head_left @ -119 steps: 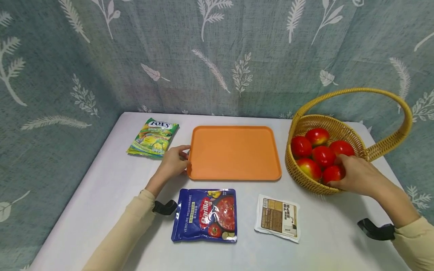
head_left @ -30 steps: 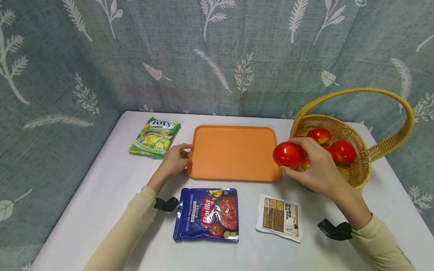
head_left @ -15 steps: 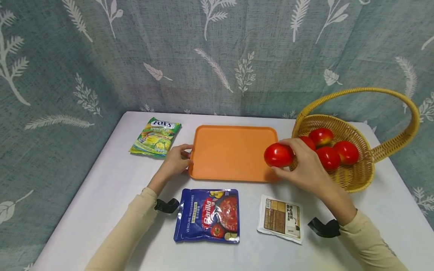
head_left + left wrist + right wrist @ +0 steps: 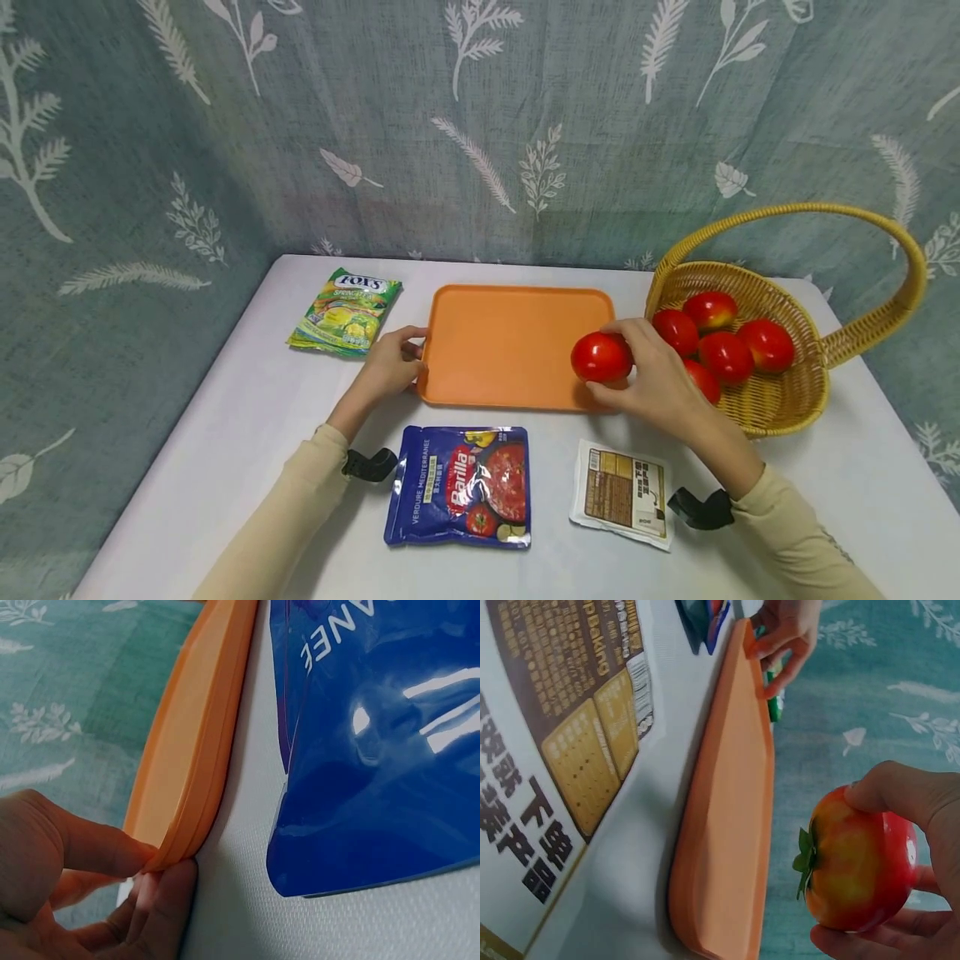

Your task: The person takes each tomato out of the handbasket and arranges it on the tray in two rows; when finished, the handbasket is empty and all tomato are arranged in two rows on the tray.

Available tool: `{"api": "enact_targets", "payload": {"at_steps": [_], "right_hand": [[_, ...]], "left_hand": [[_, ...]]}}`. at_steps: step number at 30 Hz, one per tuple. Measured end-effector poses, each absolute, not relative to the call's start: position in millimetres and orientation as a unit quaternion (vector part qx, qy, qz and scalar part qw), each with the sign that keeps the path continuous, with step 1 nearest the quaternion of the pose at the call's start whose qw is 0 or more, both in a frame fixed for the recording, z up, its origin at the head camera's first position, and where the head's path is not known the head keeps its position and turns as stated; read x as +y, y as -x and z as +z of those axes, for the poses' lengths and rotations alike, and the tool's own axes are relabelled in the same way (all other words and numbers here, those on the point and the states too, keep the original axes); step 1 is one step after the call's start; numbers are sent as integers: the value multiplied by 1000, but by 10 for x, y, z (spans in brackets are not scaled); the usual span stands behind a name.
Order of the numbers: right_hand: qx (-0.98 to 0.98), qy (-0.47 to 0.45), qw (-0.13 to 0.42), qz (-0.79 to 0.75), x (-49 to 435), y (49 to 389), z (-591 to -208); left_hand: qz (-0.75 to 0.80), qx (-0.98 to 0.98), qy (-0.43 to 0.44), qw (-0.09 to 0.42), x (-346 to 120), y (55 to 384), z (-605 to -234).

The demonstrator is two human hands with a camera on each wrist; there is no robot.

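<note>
My right hand holds a red tomato between thumb and fingers, above the right part of an orange tray. In the right wrist view the tomato shows a yellow patch and a green leafy top, and it is raised off the tray. At the tray's left edge, my left hand pinches the rim, thumb on top and fingers against the outer side, as the left wrist view shows. A wicker basket with a tall handle stands to the right, with several more red tomatoes in it.
Behind the left hand lies a green candy bag. In front of the tray are a blue sauce pouch and, further right, a white and brown packet. A patterned cloth hangs behind the white table.
My right hand has lifted a tomato out of the basket and carried it left, from the basket's rim to over the tray's right part. The left hand keeps its place on the rim.
</note>
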State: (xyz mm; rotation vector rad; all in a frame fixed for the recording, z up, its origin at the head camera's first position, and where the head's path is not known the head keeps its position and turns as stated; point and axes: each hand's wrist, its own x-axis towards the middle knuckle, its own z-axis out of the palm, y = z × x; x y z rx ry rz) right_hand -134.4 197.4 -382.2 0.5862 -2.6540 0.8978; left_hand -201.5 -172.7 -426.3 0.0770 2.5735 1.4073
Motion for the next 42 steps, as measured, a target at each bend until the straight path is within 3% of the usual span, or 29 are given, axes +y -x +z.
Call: {"api": "enact_targets", "payload": {"at_steps": [13, 42], "right_hand": [[-936, -179, 88, 290, 1915, 1395, -3939], [-940, -187, 52, 280, 1850, 1502, -4137]], "left_hand": [[479, 871, -21, 106, -1723, 1998, -4242], [473, 875, -14, 103, -1716, 2004, -4266]]}}
